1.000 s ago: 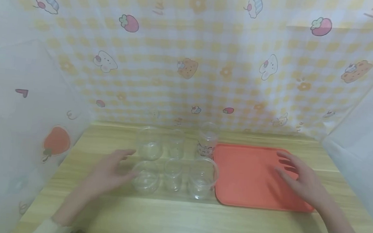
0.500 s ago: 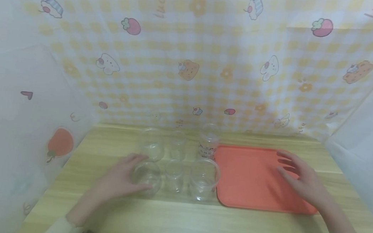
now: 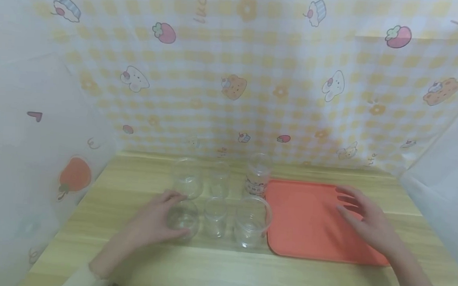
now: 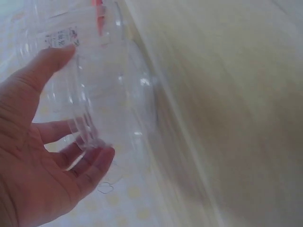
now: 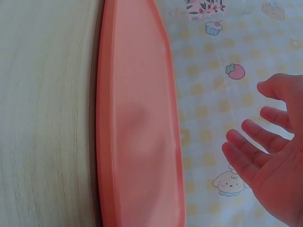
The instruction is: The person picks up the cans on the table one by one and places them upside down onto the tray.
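Note:
My left hand (image 3: 149,225) curls round a clear plastic cup (image 3: 188,221) at the front left of a group of clear cups. In the left wrist view, the thumb lies on one side of that cup (image 4: 111,90) and the fingers curl against its rim on the other. The cup still stands on the table. Over the right part of an orange-red tray (image 3: 306,226) hovers my right hand (image 3: 371,219), its fingers spread and relaxed. Nothing lies in its palm in the right wrist view.
Behind the gripped cup stands a wide clear cup (image 3: 187,180). Two narrow cups, a front one (image 3: 215,216) and a back one (image 3: 219,182), stand mid-group. A wide-rimmed cup (image 3: 250,223) and a printed cup (image 3: 257,177) adjoin the tray's left edge. A patterned cloth (image 3: 200,93) hangs behind.
My left hand has moved right and slightly down to the front-left cup, and its thumb and fingers have come round it. The right hand has stayed almost in place over the tray.

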### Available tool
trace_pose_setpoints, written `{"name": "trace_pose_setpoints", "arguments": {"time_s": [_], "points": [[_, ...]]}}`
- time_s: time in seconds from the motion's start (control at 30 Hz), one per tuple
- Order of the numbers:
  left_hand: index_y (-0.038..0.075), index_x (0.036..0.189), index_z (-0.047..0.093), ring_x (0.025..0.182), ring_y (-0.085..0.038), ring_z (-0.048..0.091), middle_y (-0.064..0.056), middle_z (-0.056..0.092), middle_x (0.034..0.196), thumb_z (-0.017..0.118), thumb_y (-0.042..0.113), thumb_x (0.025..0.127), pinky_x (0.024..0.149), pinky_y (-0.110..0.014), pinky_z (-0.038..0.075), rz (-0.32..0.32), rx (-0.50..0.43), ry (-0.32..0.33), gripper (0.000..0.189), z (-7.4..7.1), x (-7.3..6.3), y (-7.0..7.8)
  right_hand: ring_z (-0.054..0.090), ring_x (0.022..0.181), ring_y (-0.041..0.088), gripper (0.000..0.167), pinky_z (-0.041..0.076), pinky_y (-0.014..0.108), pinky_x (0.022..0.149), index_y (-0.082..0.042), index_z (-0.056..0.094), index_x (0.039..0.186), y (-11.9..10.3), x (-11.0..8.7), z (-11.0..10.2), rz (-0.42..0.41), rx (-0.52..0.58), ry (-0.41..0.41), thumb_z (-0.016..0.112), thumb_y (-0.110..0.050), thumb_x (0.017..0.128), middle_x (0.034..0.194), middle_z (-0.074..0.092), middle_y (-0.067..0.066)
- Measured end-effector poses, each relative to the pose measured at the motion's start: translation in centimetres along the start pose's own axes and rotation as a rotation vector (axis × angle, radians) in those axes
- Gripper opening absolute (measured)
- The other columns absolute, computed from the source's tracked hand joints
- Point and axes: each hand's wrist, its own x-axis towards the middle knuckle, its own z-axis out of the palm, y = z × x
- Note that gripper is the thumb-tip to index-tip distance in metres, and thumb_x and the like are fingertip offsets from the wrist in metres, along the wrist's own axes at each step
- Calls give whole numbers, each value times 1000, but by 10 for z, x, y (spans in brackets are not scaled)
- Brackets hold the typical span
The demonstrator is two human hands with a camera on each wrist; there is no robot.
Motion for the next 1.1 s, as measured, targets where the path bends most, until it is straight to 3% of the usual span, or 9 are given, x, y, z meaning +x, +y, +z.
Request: {"name": "trace_pose_setpoints", "arguments": {"time_s": [0.17, 0.4, 0.83, 1.1], "points": [[-1, 136, 59, 110, -35, 59, -13, 57, 126, 92, 39, 72, 89, -53, 56, -36, 0, -34, 83, -6, 5, 10, 56, 120, 8, 53, 47, 12, 92, -4, 52, 144, 0, 1, 2, -1, -3, -8, 67, 6, 94, 139, 55, 0], [-3, 131, 62, 106, -38, 59, -16, 60, 120, 94, 36, 68, 87, -55, 56, -67, 48, -73, 81, -14, 12, 21, 56, 120, 8, 54, 47, 13, 93, -5, 52, 144, 2, 1, 4, -7, 7, -6, 68, 8, 93, 139, 54, -4], [-3, 131, 63, 99, -32, 61, -14, 60, 118, 94, 36, 68, 80, -48, 59, -48, 70, -51, 80, -12, 11, 19, 57, 119, 8, 56, 48, 14, 93, -4, 53, 143, 8, 0, 3, -9, 8, 12, 68, 11, 92, 137, 56, -3], [-3, 132, 62, 100, -35, 60, -16, 59, 120, 94, 34, 69, 82, -52, 58, -54, 68, -34, 79, -14, 9, 19, 58, 119, 10, 54, 49, 15, 93, -5, 53, 142, 8, -3, 3, -9, 6, 7, 68, 9, 92, 134, 57, -1]]}}
